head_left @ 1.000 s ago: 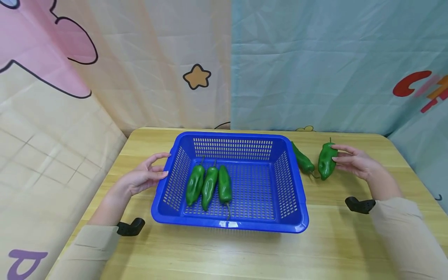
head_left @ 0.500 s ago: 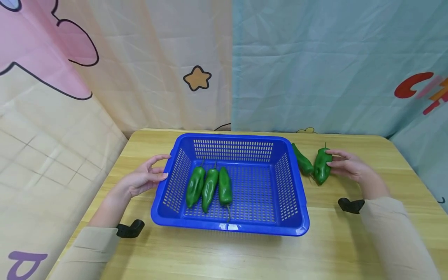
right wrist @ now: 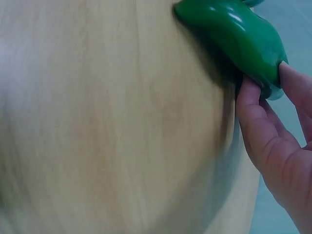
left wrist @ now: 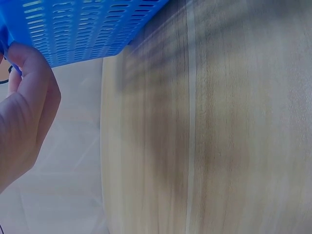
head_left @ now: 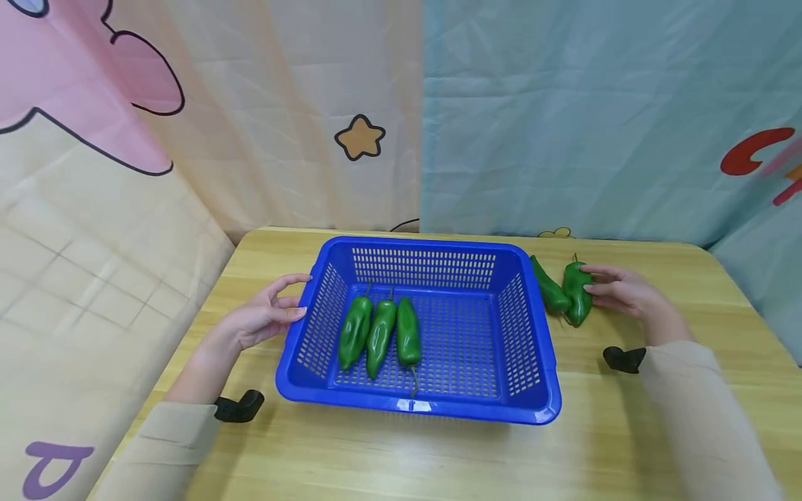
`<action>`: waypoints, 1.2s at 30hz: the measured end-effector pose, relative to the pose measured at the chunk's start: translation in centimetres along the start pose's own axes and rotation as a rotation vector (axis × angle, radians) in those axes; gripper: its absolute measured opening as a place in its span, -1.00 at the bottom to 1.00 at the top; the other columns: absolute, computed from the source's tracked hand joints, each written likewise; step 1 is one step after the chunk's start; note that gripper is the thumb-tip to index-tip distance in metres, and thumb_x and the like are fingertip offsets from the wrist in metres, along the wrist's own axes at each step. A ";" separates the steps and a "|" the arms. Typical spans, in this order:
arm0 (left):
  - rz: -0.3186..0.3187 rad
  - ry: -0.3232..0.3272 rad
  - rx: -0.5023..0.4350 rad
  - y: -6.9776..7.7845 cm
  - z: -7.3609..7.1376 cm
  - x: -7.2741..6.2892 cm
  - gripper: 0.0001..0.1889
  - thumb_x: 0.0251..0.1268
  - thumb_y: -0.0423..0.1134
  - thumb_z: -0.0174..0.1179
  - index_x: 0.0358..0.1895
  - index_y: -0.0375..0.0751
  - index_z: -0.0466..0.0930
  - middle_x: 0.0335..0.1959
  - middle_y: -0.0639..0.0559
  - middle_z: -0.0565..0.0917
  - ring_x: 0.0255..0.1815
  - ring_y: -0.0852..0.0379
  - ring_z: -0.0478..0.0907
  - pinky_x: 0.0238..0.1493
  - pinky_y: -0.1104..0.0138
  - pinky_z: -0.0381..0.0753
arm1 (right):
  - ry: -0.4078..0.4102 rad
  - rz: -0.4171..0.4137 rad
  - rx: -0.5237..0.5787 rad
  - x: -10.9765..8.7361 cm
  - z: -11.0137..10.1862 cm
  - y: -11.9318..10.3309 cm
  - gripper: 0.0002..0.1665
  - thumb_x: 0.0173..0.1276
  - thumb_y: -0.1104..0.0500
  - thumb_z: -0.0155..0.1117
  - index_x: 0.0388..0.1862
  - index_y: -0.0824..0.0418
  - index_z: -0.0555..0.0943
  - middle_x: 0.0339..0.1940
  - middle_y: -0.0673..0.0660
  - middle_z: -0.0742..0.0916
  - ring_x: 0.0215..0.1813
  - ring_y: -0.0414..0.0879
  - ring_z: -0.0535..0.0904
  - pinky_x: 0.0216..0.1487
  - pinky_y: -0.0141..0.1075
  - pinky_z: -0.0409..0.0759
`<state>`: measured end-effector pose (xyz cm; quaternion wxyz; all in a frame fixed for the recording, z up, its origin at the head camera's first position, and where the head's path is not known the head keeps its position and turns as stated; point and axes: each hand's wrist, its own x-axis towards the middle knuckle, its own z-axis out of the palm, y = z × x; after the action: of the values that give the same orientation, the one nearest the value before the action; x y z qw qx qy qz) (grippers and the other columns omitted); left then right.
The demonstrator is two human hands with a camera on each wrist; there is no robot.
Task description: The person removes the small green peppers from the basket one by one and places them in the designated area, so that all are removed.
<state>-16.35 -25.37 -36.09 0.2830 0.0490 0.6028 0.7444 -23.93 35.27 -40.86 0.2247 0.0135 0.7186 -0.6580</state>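
My left hand [head_left: 260, 316] holds the left rim of a blue plastic basket [head_left: 338, 399]. In the left wrist view its thumb and fingers pinch the edge above the slotted wall [left wrist: 80, 54]. Three green peppers lie side by side in the basket's left half: a left one [head_left: 354, 332], a middle one [head_left: 380, 339] and a right one [head_left: 409, 332]. To the right of the basket, my right hand [head_left: 629, 296] pinches a green pepper [head_left: 576, 296] between thumb and fingers near one end. Another green pepper [head_left: 551, 291] lies between it and the basket.
The basket stands on a light wooden table [head_left: 438, 463]. Printed cloth curtains [head_left: 539, 125] hang behind the table's back edge and along the left side. A black wrist mount [head_left: 625, 360] sticks out below each hand.
My right hand has moved left with the pepper, bringing it up against the other loose one. The left hand stays at the basket's rim, and the view has shifted slightly.
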 end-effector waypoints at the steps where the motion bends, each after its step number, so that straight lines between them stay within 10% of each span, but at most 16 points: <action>1: 0.002 -0.001 -0.001 0.0 0.0 0.0 -0.47 0.27 -0.57 0.03 0.18 0.03 0.15 -0.21 -0.08 0.61 -0.25 0.05 0.63 -0.19 0.25 0.64 | 0.000 0.008 -0.008 0.1 0.1 0.0 -0.51 0.32 0.38 0.14 -0.08 -0.27 0.55 0.43 0.48 -0.17 -0.19 -0.43 0.53 -0.13 -0.45 0.57; 23: -0.023 0.026 -0.009 0.2 0.1 0.1 -0.45 0.26 -0.58 0.03 0.21 0.00 0.12 -0.21 -0.10 0.62 -0.25 0.04 0.64 -0.18 0.25 0.64 | -0.003 0.019 0.021 0.1 0.1 -0.7 -0.52 0.32 0.39 0.14 -0.10 -0.26 0.53 0.43 0.49 -0.14 -0.19 -0.37 0.57 -0.07 -0.39 0.57; 29: 0.003 -0.031 -0.012 0.1 -0.4 0.3 -0.44 0.24 -0.53 0.10 0.19 0.03 0.14 -0.20 -0.08 0.62 -0.24 0.05 0.64 -0.16 0.25 0.63 | -0.018 0.007 0.072 -0.9 -0.6 -1.9 -0.58 0.37 0.35 0.09 -0.22 -0.24 0.60 0.00 0.07 0.58 -0.18 -0.28 0.60 -0.08 -0.35 0.59; 36: 0.025 -0.052 -0.003 -0.1 -0.4 0.1 -0.44 0.23 -0.49 0.15 0.20 0.04 0.16 -0.19 -0.06 0.63 -0.22 0.06 0.64 -0.15 0.25 0.63 | -0.032 -0.010 0.130 -2.1 -0.8 -3.6 -0.58 0.40 0.36 0.03 -0.24 -0.20 0.63 -0.24 -0.18 0.62 -0.19 -0.27 0.60 -0.15 -0.34 0.61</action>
<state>-16.56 -25.67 -36.33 0.2893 0.0757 0.5935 0.7472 -23.46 36.10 -36.71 0.2315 0.0140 0.6706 -0.7046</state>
